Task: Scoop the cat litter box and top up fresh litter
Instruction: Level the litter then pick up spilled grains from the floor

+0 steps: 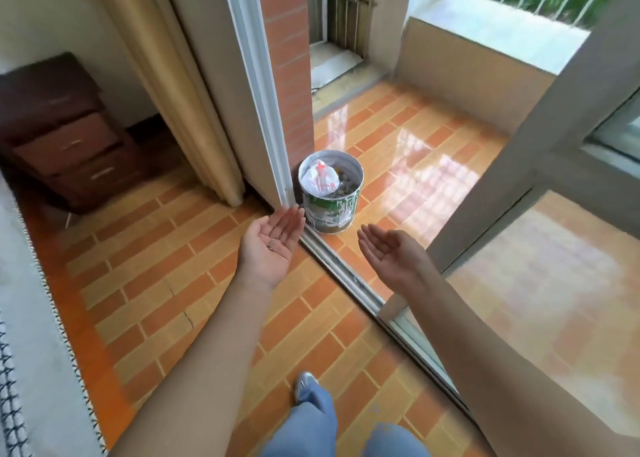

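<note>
Orange-tiled floor point(156, 283) cut by a door track point(346, 273). Just past the track, beside it: open can point(330, 214) with a white bag point(319, 179) and litter bits point(347, 185) inside. Left hand point(272, 245) palm up near the can, fingers point(290, 220) straight and pressed together, few grains point(275, 243) on the palm. Right hand point(388, 252) palm up, fingers straight, loosely together, empty.

2 grips point(273, 240) point(384, 252), 1 bucket point(330, 210), 1 bag point(320, 177), 1 chest point(45, 75), 3 drawers point(69, 137)

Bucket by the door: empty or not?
Not empty: the bucket stands upright with a white bag and debris inside.
</note>
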A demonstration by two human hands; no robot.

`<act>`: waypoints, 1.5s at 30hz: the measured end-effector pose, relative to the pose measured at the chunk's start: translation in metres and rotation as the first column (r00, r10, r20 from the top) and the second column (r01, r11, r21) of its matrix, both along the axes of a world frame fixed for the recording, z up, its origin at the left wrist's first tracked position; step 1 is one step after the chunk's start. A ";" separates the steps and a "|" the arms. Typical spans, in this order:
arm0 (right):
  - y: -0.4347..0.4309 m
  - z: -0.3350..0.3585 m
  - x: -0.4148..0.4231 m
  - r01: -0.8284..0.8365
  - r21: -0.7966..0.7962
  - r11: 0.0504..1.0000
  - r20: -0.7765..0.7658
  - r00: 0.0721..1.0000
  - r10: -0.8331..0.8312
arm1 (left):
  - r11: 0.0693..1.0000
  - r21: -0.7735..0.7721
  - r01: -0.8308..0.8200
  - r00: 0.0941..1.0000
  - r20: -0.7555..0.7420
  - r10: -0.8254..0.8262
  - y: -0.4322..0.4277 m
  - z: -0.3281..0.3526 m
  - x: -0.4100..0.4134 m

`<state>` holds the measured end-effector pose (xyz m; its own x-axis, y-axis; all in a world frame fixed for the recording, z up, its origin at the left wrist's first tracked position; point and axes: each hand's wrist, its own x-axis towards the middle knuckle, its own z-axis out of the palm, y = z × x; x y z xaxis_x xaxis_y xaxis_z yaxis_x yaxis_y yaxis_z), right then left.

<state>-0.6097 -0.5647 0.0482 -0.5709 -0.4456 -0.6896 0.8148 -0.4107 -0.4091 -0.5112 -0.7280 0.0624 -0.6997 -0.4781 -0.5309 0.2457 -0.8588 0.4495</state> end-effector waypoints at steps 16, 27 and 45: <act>-0.159 -0.019 -0.185 0.091 -0.027 0.995 0.026 0.996 -0.090 | 0.998 -0.026 0.059 0.998 0.029 -0.058 -0.157 -0.013 -0.199; -0.211 -0.048 -0.314 0.129 0.032 0.991 0.082 0.988 -0.131 | 0.989 0.026 0.143 0.985 0.091 -0.145 -0.210 -0.038 -0.337; -0.259 -0.231 -0.438 0.143 0.259 0.955 0.186 0.963 -0.194 | 0.923 0.159 0.349 0.840 0.385 -0.384 -0.270 -0.243 -0.495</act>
<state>-1.0473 -0.8238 -0.1828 -0.4561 -0.1612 -0.8752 0.8194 -0.4596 -0.3424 -1.0058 -0.9981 -0.1809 -0.5334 -0.1733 -0.8279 -0.2808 -0.8870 0.3666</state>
